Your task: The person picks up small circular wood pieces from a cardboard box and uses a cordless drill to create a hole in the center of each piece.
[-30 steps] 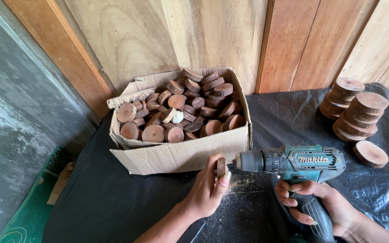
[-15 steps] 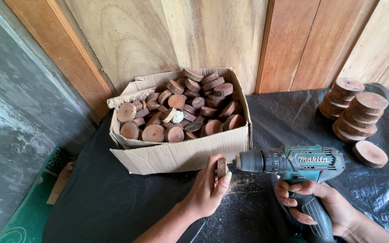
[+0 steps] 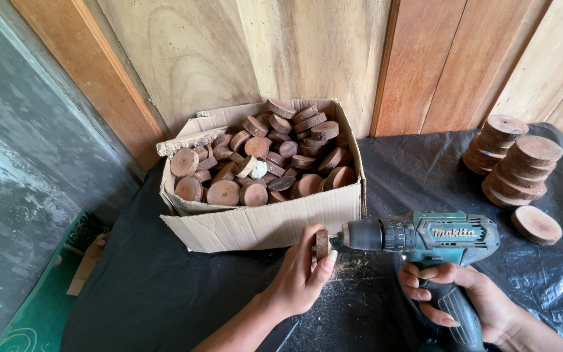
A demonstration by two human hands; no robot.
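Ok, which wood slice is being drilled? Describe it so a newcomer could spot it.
Start at the cardboard box of wood slices. Just in front, the left hand pinches one small wood slice on edge against the teal drill. It alone stands upright and is hand-held.

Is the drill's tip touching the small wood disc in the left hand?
Touching. The head view shows the drill with its tip meeting the wood disc pinched upright by the left hand, no gap visible.

drill bit (image 3: 335, 237) behind wooden disc (image 3: 322, 244)

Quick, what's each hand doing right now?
Left hand: closed on a small wooden disc, held on edge.
Right hand: closed on the teal drill.
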